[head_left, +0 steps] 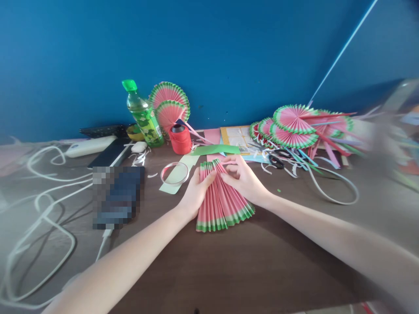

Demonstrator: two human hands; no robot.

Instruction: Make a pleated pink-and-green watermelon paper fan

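A pleated pink paper fan (222,205) with green and white edges is spread above the near part of the dark table. Its left side is gripped by my left hand (195,188), thumb lying across the folds. My right hand (245,179) pinches the upper right part of the same fan, its fingers curled around the pleats. The fan's upper end also shows a green edge between the hands. Just beyond my hands lies a strip of green paper (216,150). A roll of clear tape (174,174) rests on pale green paper to the left.
Behind stand a green-capped bottle (144,115), a spool of red thread (180,140) and finished round fans (170,98). More fans (294,126) are piled at right near black scissors (276,161). A blurred-out phone (121,196) and white cables (49,209) occupy the left.
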